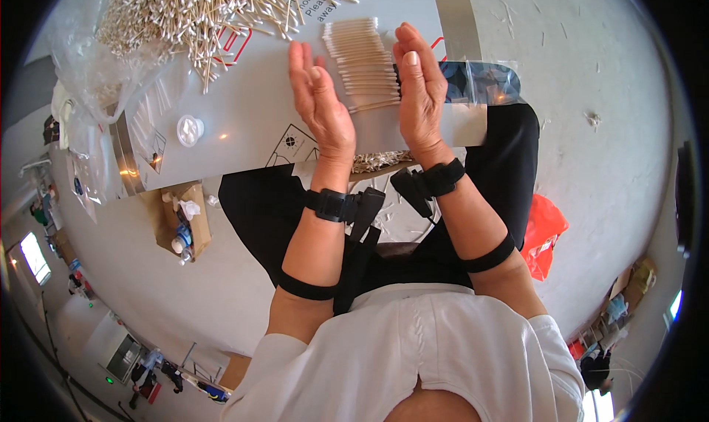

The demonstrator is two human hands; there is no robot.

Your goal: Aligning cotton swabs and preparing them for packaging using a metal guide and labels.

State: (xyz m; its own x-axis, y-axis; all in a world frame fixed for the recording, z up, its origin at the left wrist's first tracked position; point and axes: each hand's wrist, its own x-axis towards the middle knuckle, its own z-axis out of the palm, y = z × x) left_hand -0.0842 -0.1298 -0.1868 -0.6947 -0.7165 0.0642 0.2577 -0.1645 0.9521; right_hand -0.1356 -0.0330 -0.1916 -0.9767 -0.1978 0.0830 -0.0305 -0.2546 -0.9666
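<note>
A neat row of cotton swabs (pixel 363 62) with wooden sticks lies side by side on the grey tabletop, between my two upright hands. My left hand (pixel 323 112) has its fingers stretched out and stands a little apart from the row's left ends. My right hand (pixel 423 97), also with fingers extended, is close against the right ends and seems to touch some of them. Neither hand holds anything. Toward the far left of the table spreads a large loose heap of cotton swabs (pixel 185 16).
Clear plastic bags (pixel 88 82) hang over the table's left edge. A small round white container (pixel 190 130) stands on the table (pixel 244 119). Dark blue round pieces in clear film (pixel 480 82) lie at the right edge. Below are a cardboard box (pixel 196 234) and a red bag (pixel 543 234).
</note>
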